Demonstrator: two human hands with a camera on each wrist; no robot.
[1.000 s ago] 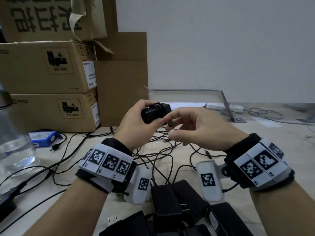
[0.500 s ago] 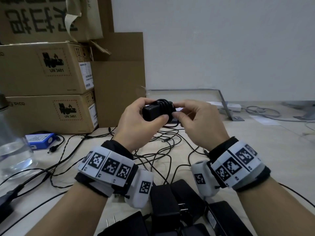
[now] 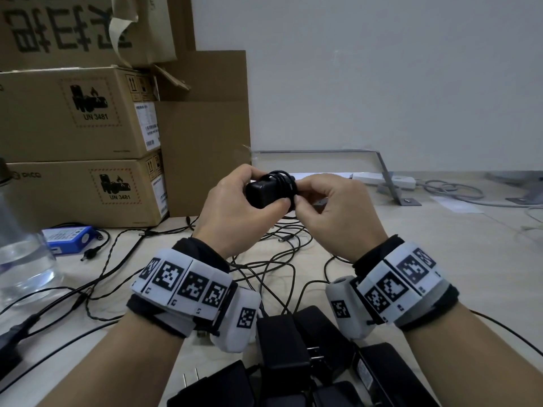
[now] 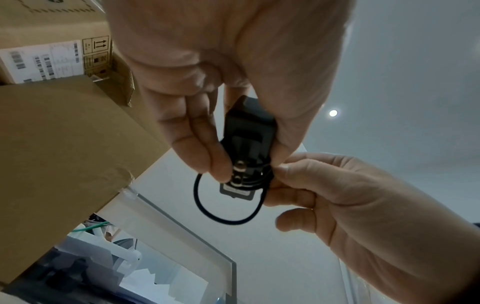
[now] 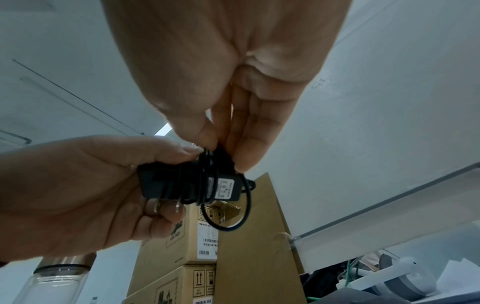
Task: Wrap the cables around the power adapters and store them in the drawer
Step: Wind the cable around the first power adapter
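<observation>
Between our left hand fingers sits the adapter; right hand fingertips pinch the cable. Slack grip likely unravels that loose loop.

On my head view, brown cardboard boxes stand stacked at the far left of the pale table, with a flat cardboard sheet leaning upright just beside them. A small blue pack lies on the table in front of the lowest box, and a clear glass bottle stands at the left edge. Far back on the right I see what may be a white power strip, near an angled metal bracket.
</observation>
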